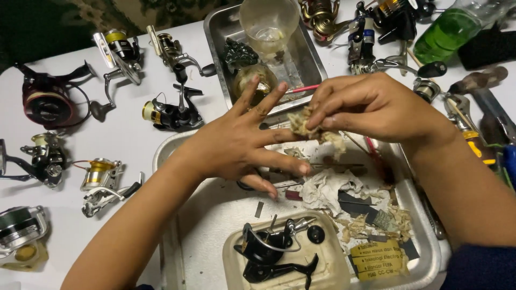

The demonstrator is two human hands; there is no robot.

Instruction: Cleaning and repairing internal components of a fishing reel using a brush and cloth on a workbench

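soiled rag [307,124] in right-hand fingers [328,121], left fingers [271,99] splayed, over metal tray [215,204] on white table [134,134]

The wad [302,124] I hold is a small scrap of crumpled tissue, beige and soiled, frayed at its edges. It sits pinched in the fingertips of my right hand [371,107] and presses against the index finger of my left hand [236,145], whose fingers are spread wide. It hangs above the metal tray [215,215], over more torn, dirty tissue [328,188] lying there.
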